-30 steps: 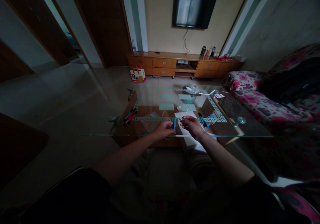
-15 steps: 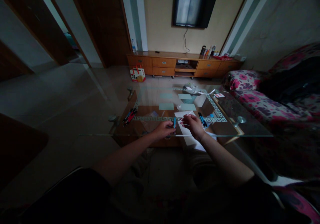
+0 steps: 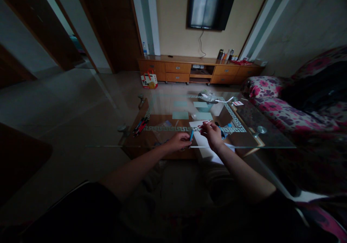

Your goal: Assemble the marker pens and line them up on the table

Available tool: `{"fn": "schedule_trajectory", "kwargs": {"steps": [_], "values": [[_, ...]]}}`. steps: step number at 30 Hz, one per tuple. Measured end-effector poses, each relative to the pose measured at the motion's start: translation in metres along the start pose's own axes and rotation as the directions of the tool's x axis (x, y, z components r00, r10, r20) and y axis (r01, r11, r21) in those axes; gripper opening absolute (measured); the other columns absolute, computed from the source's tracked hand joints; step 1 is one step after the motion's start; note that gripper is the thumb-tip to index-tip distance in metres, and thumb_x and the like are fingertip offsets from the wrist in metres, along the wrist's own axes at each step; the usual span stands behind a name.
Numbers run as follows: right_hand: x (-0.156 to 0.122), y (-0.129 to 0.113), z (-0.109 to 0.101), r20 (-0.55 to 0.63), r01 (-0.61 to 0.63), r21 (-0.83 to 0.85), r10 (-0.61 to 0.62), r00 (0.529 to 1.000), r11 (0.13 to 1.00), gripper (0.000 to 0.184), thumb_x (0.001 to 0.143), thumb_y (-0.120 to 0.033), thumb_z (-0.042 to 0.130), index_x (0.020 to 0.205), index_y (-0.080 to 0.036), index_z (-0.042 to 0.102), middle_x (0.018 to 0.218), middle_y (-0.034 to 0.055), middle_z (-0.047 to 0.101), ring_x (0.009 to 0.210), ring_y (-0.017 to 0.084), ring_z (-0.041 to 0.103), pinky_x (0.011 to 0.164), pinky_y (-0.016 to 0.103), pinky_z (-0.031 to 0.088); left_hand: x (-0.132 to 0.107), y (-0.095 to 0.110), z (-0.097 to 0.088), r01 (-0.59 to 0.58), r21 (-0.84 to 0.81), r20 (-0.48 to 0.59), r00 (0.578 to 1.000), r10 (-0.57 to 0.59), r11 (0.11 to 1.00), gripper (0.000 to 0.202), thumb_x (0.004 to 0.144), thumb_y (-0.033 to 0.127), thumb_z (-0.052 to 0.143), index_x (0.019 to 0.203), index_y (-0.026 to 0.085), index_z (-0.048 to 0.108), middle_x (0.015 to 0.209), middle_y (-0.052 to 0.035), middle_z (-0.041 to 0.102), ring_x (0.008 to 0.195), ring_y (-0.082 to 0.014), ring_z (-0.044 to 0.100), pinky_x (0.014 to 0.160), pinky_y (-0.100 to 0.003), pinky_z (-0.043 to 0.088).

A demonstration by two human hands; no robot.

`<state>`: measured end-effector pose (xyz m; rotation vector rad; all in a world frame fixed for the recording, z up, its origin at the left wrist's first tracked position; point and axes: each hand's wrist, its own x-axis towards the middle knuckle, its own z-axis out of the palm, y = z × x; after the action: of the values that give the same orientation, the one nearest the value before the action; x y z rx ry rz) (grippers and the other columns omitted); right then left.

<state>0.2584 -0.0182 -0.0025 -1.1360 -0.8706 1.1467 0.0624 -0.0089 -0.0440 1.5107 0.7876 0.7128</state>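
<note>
My left hand (image 3: 181,141) is closed around a short blue tube (image 3: 191,135), which looks like a pen barrel and leans slightly right. Across from it, my right hand (image 3: 213,134) pinches a thin white stick (image 3: 200,126) resembling a pen refill. The stick's lower left end is at the tube's top; whether it is inside cannot be made out. Both hands are over the near edge of the glass table (image 3: 162,107). A white paper sheet (image 3: 202,139) lies below and beside my right hand. Dark and blue pens (image 3: 222,133) are partly hidden behind that hand.
Several red, black and blue pens (image 3: 141,126) lie on the table's left. A basket with a plastic bag (image 3: 207,96), a white strip (image 3: 225,100) and a red-and-white card (image 3: 238,103) are toward the far right. A flowered sofa (image 3: 273,95) stands at right.
The blue tube has tipped to the right in my left hand. My right hand has brought the white stick's lower end to the tube's top.
</note>
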Motion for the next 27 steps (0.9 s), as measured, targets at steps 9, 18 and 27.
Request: {"fn": "schedule_trajectory", "kwargs": {"steps": [9,18,27], "values": [[-0.0011,-0.0006,0.0005,0.033,0.046,-0.123,-0.043,0.999,0.991,0.037,0.075,-0.052,0.069,0.090,-0.020,0.058,0.082,0.0032,0.071,0.060,0.012,0.062,0.055,0.021,0.047,-0.0005,-0.0037,-0.0022,0.001,0.036,0.034,0.999,-0.002,0.999,0.032,0.077,0.038,0.071,0.095,0.012,0.067,0.079,-0.0054,0.069,0.062,-0.0122,0.061,0.056,-0.021,0.045],[-0.0029,0.0020,0.0009,0.155,0.096,-0.183,-0.068,0.986,0.978,0.034,0.073,-0.048,0.072,0.087,-0.018,0.067,0.079,0.0022,0.068,0.061,0.011,0.058,0.057,0.022,0.046,-0.0009,-0.0008,-0.0011,-0.018,0.045,0.036,0.999,0.017,0.999,0.031,0.075,0.039,0.073,0.089,0.012,0.067,0.077,-0.0053,0.068,0.064,-0.0126,0.060,0.055,-0.020,0.044],[-0.0028,0.0017,0.0009,0.174,0.085,-0.194,-0.051,0.983,0.977,0.035,0.075,-0.052,0.070,0.085,-0.018,0.064,0.083,0.0031,0.070,0.060,0.010,0.057,0.052,0.020,0.040,-0.0030,0.0033,0.0003,0.042,0.061,0.052,0.998,-0.046,0.997,0.036,0.080,0.045,0.067,0.097,0.013,0.069,0.070,-0.0024,0.065,0.056,-0.0099,0.056,0.053,-0.020,0.042]]}}
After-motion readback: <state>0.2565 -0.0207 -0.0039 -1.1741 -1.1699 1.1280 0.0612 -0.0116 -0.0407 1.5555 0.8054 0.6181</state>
